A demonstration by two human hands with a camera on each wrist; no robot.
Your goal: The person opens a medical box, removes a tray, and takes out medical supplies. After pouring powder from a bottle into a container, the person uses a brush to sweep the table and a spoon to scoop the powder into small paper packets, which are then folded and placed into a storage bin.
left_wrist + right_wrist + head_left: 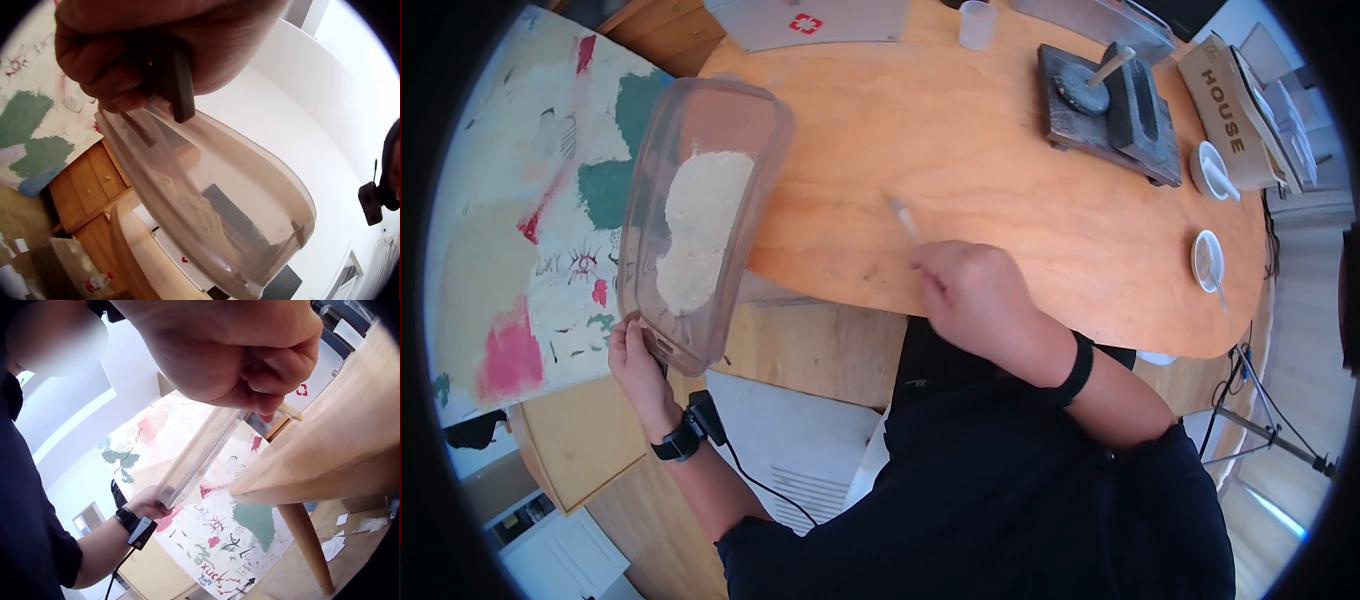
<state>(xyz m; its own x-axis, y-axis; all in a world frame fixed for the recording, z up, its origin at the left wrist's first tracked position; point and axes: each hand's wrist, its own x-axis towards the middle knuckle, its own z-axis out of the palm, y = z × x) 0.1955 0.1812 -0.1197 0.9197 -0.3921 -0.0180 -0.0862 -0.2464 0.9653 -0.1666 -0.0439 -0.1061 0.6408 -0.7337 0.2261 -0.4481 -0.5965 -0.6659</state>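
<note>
My left hand [640, 375] grips the near end of a translucent plastic bin [745, 240], which is held at the table's left edge. Pale powder [705, 215] lies in a long heap along its bottom. From the left wrist view, the fingers curl over the end of the bin, and the powder shows through its wall. My right hand [980, 300] is over the table's near edge and pinches a small brush [904, 217], whose tip points away from me, close over the wood. In the right wrist view most of the brush [290, 412] is hidden behind the fingers.
The wooden table [850, 150] bears a dark stone grinder [1105, 105] on a wooden stand, a mortar with pestle [1212, 170], a small white bowl [1206, 262], a clear cup [976, 25] and a HOUSE box [1225, 115]. A paint-marked board [510, 250] is at the left.
</note>
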